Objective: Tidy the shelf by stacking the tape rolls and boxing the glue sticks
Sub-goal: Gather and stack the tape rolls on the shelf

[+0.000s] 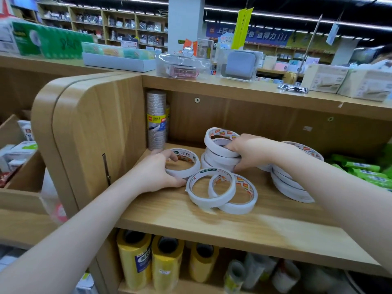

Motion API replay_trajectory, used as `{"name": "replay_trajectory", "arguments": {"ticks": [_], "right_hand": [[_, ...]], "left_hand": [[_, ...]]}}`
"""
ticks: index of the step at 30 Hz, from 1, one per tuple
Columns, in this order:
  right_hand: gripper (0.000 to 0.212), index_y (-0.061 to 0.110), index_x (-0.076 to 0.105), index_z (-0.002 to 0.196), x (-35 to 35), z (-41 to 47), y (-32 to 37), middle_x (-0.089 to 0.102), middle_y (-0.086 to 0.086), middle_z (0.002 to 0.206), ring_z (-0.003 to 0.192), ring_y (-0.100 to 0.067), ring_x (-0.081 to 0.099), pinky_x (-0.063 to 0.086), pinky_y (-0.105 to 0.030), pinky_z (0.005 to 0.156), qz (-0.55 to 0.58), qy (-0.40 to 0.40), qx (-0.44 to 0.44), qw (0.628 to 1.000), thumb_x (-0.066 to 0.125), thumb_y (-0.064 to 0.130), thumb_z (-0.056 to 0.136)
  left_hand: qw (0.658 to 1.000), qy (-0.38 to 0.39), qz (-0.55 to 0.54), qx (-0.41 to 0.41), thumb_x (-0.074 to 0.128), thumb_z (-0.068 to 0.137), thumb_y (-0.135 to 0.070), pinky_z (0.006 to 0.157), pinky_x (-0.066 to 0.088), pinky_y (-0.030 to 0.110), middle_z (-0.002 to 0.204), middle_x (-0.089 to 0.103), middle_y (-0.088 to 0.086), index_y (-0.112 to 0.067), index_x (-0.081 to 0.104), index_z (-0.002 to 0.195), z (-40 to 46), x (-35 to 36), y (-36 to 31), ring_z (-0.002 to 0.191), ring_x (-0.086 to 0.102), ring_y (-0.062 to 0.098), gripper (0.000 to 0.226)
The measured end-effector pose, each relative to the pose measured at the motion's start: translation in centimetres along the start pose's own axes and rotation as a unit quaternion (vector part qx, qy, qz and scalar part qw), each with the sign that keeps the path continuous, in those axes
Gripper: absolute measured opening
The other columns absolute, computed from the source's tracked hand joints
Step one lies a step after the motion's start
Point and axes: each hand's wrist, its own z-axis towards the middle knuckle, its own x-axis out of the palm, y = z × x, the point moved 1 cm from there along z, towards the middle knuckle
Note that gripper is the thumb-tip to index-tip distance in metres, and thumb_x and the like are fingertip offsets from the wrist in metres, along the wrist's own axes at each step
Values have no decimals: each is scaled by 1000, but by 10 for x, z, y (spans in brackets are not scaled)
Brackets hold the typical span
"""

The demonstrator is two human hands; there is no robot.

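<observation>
White double-sided tape rolls lie on the wooden shelf [212, 221]. My left hand [156, 174] grips one flat roll [186, 164] at the left. My right hand [249, 150] holds a tilted roll [214, 141] on top of a short stack [216, 161] in the middle. Two overlapping loose rolls [220, 190] lie in front of the stack. Behind my right arm leans another pile of rolls [290, 185]. Green glue stick packs [364, 168] lie at the far right of the shelf. No box for them is in view.
A tall wrapped column of clear tape [156, 119] stands in the shelf's back left corner. Yellow tape rolls [148, 264] fill the shelf below. The counter above carries boxes and packaged goods [182, 66]. The shelf's rounded side panel [91, 132] closes off the left.
</observation>
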Motion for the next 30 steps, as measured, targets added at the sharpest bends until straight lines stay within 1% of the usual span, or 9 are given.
{"name": "replay_trajectory", "arguments": {"ticks": [3,5,10,14,17,19,21,26,30], "right_hand": [[23,32,47,71,-3,6,-3,55,12,71,65,-5,51,40,-25,53,-61,-35,0,998,70,37,76],[28,31,43,67,-9,16,-5,52,11,68,62,-6,49,34,-24,51,-52,-79,1,995,69,33,76],[20,20,53,75,-6,39,-7,60,2,75,70,-15,55,43,-32,59,23,-77,12,997,73,26,74],[21,18,52,76,-6,44,-9,57,1,75,65,-15,51,40,-31,59,54,-44,0,998,72,26,76],[21,25,53,92,-18,40,-12,54,10,82,71,-9,50,37,-25,59,67,-53,-20,996,68,32,79],[19,28,55,98,-25,37,-14,55,10,88,78,-11,53,40,-25,62,54,-62,-16,996,65,30,83],[10,23,57,91,-28,37,-14,55,7,82,72,-13,51,37,-25,59,14,-59,-15,998,64,26,84],[10,22,55,92,-29,37,-9,51,6,77,65,-13,48,35,-26,53,-48,-71,-8,996,60,27,85],[7,22,55,91,-25,39,-9,52,5,77,65,-13,49,35,-27,52,-51,-65,1,997,56,25,86]], "left_hand": [[1000,6,-29,-8,77,58,-54,69,39,22,112,42,-6,-36,50,101,2,-2,0,92,47,7,54],[998,14,-54,-12,78,54,-55,65,39,20,108,41,-8,-36,50,99,3,-3,-1,88,47,4,56],[998,46,-30,10,78,53,-56,77,39,22,116,44,-7,-36,40,117,9,-1,-6,97,44,7,77],[978,162,-128,6,78,41,-66,105,36,33,139,43,-6,-50,8,138,10,-10,-11,122,44,11,120],[971,95,-213,-47,60,55,-79,99,30,28,143,40,-1,-41,18,142,24,-11,-14,127,39,17,103],[976,24,-204,-73,54,76,-66,89,34,26,137,48,0,-28,40,136,44,-8,-16,116,47,16,73],[987,16,-145,-68,60,83,-47,84,41,26,127,56,3,-20,51,129,61,-5,-20,103,52,14,55],[984,93,-146,-32,75,71,-39,90,49,33,113,63,1,-16,57,117,90,3,-33,100,60,14,55],[989,80,-119,-23,82,54,-44,66,47,22,92,60,-10,-28,53,90,102,13,-41,84,57,5,50]]}}
